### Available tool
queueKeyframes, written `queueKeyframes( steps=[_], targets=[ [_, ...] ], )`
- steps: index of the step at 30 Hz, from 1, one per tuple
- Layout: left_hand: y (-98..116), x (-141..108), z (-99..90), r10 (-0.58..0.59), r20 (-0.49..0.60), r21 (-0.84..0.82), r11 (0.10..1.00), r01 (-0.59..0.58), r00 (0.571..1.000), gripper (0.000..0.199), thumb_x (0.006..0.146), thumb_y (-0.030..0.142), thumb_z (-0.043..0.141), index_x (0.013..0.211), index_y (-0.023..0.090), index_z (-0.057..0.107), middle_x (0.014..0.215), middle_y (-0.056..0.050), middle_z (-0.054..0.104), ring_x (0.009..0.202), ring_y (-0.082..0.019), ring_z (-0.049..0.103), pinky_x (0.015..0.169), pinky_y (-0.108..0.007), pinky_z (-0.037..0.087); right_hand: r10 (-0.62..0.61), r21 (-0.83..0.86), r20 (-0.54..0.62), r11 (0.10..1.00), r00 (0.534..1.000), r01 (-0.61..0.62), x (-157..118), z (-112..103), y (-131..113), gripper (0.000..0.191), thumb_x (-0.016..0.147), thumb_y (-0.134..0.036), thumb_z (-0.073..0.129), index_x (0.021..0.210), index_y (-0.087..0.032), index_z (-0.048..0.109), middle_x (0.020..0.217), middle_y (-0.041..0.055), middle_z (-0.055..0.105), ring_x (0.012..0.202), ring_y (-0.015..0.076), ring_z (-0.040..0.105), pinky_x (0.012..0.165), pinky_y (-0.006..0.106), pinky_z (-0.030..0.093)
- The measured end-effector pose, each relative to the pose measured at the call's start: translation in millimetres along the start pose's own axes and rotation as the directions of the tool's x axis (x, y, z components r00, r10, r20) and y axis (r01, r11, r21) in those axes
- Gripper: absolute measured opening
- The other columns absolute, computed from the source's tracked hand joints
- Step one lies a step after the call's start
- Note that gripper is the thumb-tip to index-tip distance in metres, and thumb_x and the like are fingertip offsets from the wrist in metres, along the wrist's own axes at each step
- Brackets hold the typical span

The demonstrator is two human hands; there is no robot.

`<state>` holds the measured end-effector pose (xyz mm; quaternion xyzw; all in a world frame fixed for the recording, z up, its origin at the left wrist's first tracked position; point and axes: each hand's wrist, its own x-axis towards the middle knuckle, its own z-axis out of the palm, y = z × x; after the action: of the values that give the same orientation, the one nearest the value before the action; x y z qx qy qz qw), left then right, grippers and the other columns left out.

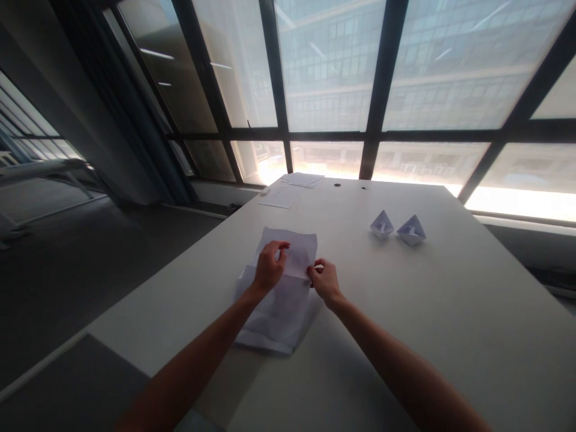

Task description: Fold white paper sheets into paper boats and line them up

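Observation:
A creased sheet of white paper (292, 300) lies on the table in front of me, with a fold line across its middle and its near end raised a little. My right hand (326, 281) pinches the sheet's right edge near that crease between thumb and fingers. Over the left part of the sheet is my left hand (270, 267), its fingers curved and a gap showing between thumb and index finger. Nothing shows in that gap. Under the left forearm, another white paper edge or flap sticks out; I cannot tell whether it belongs to the same sheet.
Two folded paper boats (381, 225) stand side by side at the right on the white table (432, 312). Several flat paper sheets (283, 195) lie at the far left corner. Two small dark round spots mark the far edge, before large windows. A dark grey surface occupies the lower left.

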<state>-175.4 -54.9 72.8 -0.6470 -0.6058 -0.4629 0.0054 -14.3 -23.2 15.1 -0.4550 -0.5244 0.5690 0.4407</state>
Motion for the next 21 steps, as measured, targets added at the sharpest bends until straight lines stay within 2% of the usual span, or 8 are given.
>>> queueKeyframes(
  steps=[2,4,6,9,13,15,18,21],
  targets=[
    [12,18,-0.6,0.022,0.024,-0.028,0.999,-0.022,0.999,0.022,0.087,0.013,0.047,0.098,0.018,0.065,0.099,-0.005,0.07,0.096,-0.02,0.064,0.087,-0.033,0.049,-0.029,-0.016,-0.03,0.999,0.999,0.028,5,-17,-6,0.017,0.072,-0.034,0.061,0.079,-0.02,0.055,0.055,-0.0017,0.06,0.043,0.0116,0.05,0.041,0.02,0.037],
    [26,35,9.5,0.071,0.052,-0.06,0.996,-0.068,0.996,0.022,0.087,0.013,0.047,0.096,0.018,0.066,0.097,-0.005,0.07,0.094,-0.019,0.064,0.084,-0.031,0.049,-0.085,-0.071,-0.068,0.994,0.994,0.08,9,-41,-10,0.021,0.07,-0.038,0.062,0.079,-0.019,0.057,0.057,-0.0001,0.062,0.044,0.0112,0.048,0.04,0.02,0.031],
    [42,47,32.2,0.123,0.09,-0.092,0.989,-0.115,0.988,0.021,0.087,0.012,0.047,0.094,0.018,0.067,0.096,-0.004,0.07,0.093,-0.018,0.064,0.086,-0.03,0.049,-0.11,-0.118,-0.109,0.988,0.988,0.097,13,-72,-11,0.024,0.069,-0.039,0.061,0.08,-0.018,0.059,0.06,0.002,0.064,0.046,0.0124,0.05,0.041,0.021,0.03],
    [66,53,85.9,0.179,0.191,-0.142,0.978,-0.153,0.965,0.024,0.086,0.008,0.047,0.093,0.018,0.068,0.093,-0.004,0.07,0.091,-0.018,0.064,0.09,-0.031,0.049,-0.12,-0.188,-0.211,0.979,0.97,0.08,14,-126,-6,0.028,0.069,-0.042,0.059,0.082,-0.017,0.059,0.063,0.004,0.066,0.049,0.0144,0.053,0.043,0.022,0.032],
    [93,35,164.7,0.246,0.329,-0.196,0.962,-0.189,0.912,0.024,0.085,0.007,0.05,0.095,0.017,0.069,0.095,-0.006,0.069,0.096,-0.02,0.063,0.094,-0.035,0.048,-0.166,-0.312,-0.326,0.948,0.931,0.06,6,-198,6,0.028,0.07,-0.041,0.057,0.084,-0.017,0.059,0.063,0.0051,0.067,0.052,0.0167,0.057,0.045,0.023,0.035],
    [101,22,194.4,0.262,0.346,-0.225,0.955,-0.191,0.901,0.024,0.087,0.008,0.05,0.099,0.017,0.069,0.099,-0.008,0.068,0.099,-0.021,0.062,0.095,-0.036,0.047,-0.179,-0.369,-0.383,0.929,0.906,0.028,-1,-229,11,0.027,0.072,-0.04,0.055,0.084,-0.017,0.059,0.062,0.0049,0.066,0.051,0.0169,0.057,0.045,0.024,0.035],
    [106,5,218.4,0.284,0.341,-0.251,0.946,-0.204,0.896,0.026,0.092,0.013,0.047,0.109,0.017,0.066,0.108,-0.009,0.066,0.106,-0.023,0.06,0.097,-0.039,0.045,-0.207,-0.433,-0.443,0.901,0.872,-0.006,-9,-262,17,0.024,0.073,-0.038,0.054,0.084,-0.018,0.059,0.063,0.005,0.067,0.053,0.0178,0.058,0.048,0.025,0.037],
    [102,-4,217.2,0.308,0.331,-0.289,0.933,-0.215,0.892,0.028,0.096,0.018,0.045,0.118,0.019,0.061,0.118,-0.008,0.063,0.114,-0.022,0.056,0.103,-0.04,0.042,-0.237,-0.473,-0.459,0.881,0.856,-0.009,-12,-277,22,0.022,0.075,-0.037,0.052,0.084,-0.018,0.059,0.063,0.0047,0.066,0.055,0.0183,0.059,0.051,0.025,0.039]
  ],
)
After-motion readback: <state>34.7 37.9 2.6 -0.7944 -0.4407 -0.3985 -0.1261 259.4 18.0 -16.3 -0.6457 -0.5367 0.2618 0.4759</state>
